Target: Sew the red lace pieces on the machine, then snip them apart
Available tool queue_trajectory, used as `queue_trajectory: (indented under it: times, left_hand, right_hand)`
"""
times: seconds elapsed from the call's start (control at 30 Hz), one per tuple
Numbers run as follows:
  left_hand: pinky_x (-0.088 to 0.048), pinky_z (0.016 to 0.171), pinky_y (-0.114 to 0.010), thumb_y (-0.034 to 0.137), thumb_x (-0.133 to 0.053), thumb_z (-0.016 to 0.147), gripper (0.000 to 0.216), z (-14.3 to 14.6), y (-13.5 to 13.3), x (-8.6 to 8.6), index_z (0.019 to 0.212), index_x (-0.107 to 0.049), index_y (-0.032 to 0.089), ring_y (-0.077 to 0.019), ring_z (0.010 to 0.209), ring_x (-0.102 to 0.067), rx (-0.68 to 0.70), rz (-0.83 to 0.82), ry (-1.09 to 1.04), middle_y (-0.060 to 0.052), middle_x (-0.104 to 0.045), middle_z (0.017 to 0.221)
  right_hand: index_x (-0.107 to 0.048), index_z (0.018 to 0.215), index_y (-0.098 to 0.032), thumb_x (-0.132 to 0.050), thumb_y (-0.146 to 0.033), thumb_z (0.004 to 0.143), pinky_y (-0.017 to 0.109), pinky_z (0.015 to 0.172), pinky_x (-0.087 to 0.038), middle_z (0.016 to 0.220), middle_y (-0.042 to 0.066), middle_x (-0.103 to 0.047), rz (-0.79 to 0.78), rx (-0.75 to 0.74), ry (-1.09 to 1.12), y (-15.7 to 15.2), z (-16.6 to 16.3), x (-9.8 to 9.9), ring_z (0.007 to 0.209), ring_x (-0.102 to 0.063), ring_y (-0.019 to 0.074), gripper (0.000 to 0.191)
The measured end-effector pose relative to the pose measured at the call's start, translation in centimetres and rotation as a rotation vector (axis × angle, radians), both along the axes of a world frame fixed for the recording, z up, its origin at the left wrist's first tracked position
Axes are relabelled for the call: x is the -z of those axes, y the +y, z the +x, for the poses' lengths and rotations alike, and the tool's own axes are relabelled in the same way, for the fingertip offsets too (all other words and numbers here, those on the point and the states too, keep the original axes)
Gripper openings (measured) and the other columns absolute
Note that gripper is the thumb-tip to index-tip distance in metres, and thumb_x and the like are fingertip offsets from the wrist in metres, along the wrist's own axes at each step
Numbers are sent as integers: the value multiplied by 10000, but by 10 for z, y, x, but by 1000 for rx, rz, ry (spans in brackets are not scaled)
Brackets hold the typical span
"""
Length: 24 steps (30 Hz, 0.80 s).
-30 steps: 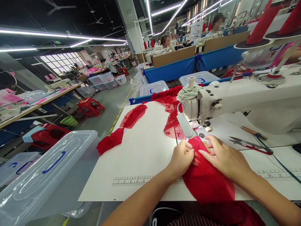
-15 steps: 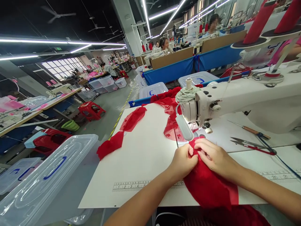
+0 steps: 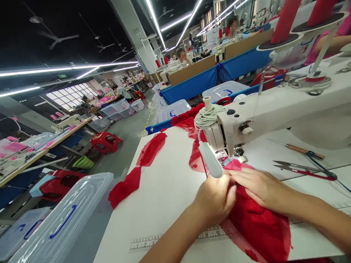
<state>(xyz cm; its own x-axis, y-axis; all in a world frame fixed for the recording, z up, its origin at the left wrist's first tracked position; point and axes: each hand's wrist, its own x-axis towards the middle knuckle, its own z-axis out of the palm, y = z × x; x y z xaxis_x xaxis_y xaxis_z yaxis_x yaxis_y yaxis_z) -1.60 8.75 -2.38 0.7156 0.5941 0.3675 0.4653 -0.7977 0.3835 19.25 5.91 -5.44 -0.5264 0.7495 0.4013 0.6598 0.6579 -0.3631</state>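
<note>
Sheer red fabric (image 3: 259, 223) runs from the needle area of a white sewing machine (image 3: 274, 117) toward me and hangs over the table's front edge. My left hand (image 3: 214, 199) is closed on the fabric's left edge, thumb bent, just below the machine's small grey lamp (image 3: 211, 160). My right hand (image 3: 260, 184) lies over the fabric with its fingers stretched flat toward the left hand. Both hands sit close in front of the needle, and their fingertips partly hide the fabric there.
Scissors (image 3: 307, 170) and a wooden-handled awl (image 3: 304, 149) lie to the right. More red pieces (image 3: 152, 149) trail along the white table's (image 3: 164, 190) left side. A lidded clear bin (image 3: 68, 215) stands at left. Red thread cones (image 3: 287, 20) rise above the machine. Co-workers sit beyond.
My right hand has flattened out from a bent-finger grip. The fabric by the needle is spread wider, with a lighter pink part showing. The camera view has shifted slightly.
</note>
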Motion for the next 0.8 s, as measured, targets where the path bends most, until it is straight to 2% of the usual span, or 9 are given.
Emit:
queue_trajectory:
  times: [0.07,0.13,0.2,0.27,0.37,0.5,0.63,0.8]
  left_hand:
    - [-529,628,-339,263,-381,986,232,1,-1,6,848,-547,179,-208,709,-551,41,89,92,-83,-571,828]
    - [-515,566,-331,294,-363,1001,287,-2,1,8,829,-558,172,-206,662,-539,9,153,148,-79,-571,793]
    - [-530,584,-335,300,-357,1007,288,-5,3,7,907,-581,149,-216,705,-568,-10,154,150,-103,-610,858]
    - [-553,636,-342,292,-361,1010,296,-8,2,6,1064,-584,106,-235,802,-603,-10,152,140,-142,-645,983]
    - [-572,711,-379,281,-375,1007,391,-9,-1,6,1258,-538,30,-275,906,-614,-14,229,179,-193,-656,1104]
    - [-570,703,-413,312,-422,999,450,-10,-5,10,1300,-558,6,-310,901,-612,-32,315,263,-210,-670,1116]
    - [-567,683,-405,330,-441,997,474,-10,-5,12,1340,-556,24,-313,919,-608,-52,319,296,-218,-671,1152]
    - [-572,731,-427,384,-433,1004,498,-11,-4,13,1337,-575,42,-309,937,-599,-56,321,289,-220,-648,1239]
  right_hand:
    - [-656,1206,-188,-436,-70,844,377,947,-575,1223,90,-726,30,-21,12,1,0,1,1104,-680,227,440]
    - [-670,1184,-181,-437,-59,832,373,961,-572,1229,91,-727,72,-19,13,1,1,3,1106,-683,223,439]
    - [-663,1200,-179,-425,-44,828,380,975,-568,1250,91,-719,109,12,18,0,2,6,1127,-676,223,461]
    - [-639,1240,-181,-419,-41,837,390,989,-562,1276,87,-706,133,42,20,0,2,9,1159,-660,224,480]
    - [-611,1266,-169,-404,-42,863,386,1010,-551,1290,88,-695,140,43,5,-1,1,13,1174,-646,216,470]
    - [-577,1306,-163,-364,-49,905,384,996,-556,1317,92,-673,114,83,11,-2,0,16,1176,-625,218,468]
    - [-576,1309,-162,-351,-61,918,388,941,-577,1307,102,-671,61,116,18,-3,1,19,1130,-628,230,463]
    - [-579,1317,-190,-363,-60,910,393,946,-570,1295,88,-677,42,129,45,-2,1,20,1111,-634,227,479]
